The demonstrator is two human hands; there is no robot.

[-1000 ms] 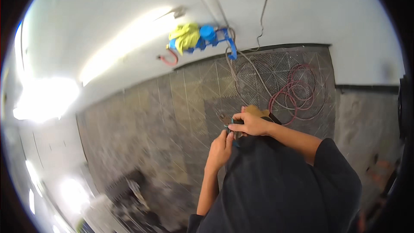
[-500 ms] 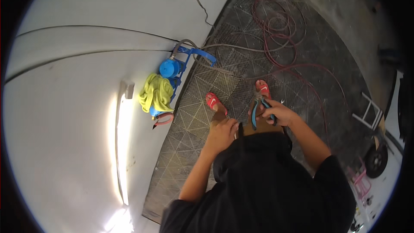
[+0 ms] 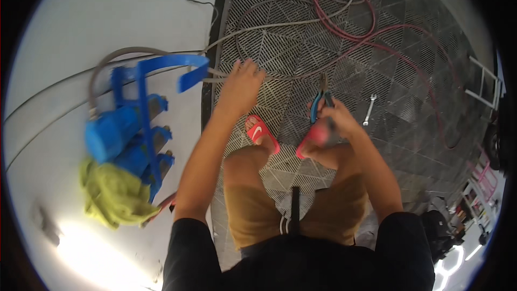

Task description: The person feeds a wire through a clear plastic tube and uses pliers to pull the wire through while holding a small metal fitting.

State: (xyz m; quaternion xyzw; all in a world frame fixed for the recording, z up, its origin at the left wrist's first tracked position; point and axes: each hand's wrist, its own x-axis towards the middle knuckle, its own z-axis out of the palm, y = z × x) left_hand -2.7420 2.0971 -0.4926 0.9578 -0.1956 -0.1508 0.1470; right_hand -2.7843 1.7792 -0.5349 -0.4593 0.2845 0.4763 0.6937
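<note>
My right hand [image 3: 337, 117] is closed round a pair of pliers [image 3: 315, 106] with blue and black handles, its jaws pointing away from me above the floor. My left hand [image 3: 242, 90] stretches forward with its fingers extended, over the floor's left edge. Grey hoses [image 3: 216, 73] run close beside that hand; whether it touches them I cannot tell. To its left, a blue wall-mounted unit [image 3: 110, 134] has cylindrical housings and a curved blue bracket [image 3: 172, 62]. A yellow-green cloth [image 3: 110, 194] hangs over its near end.
A wrench [image 3: 369, 110] lies on the patterned dark floor mat [image 3: 291, 32], right of the pliers. Coiled red hose [image 3: 371, 16] spreads over the far floor. A white metal frame [image 3: 482, 83] stands at the right. My feet wear red sandals [image 3: 263, 133].
My left hand has moved forward from near my waist toward the hoses. The pliers have moved forward in my right hand. My view has shifted, bringing the blue unit closer.
</note>
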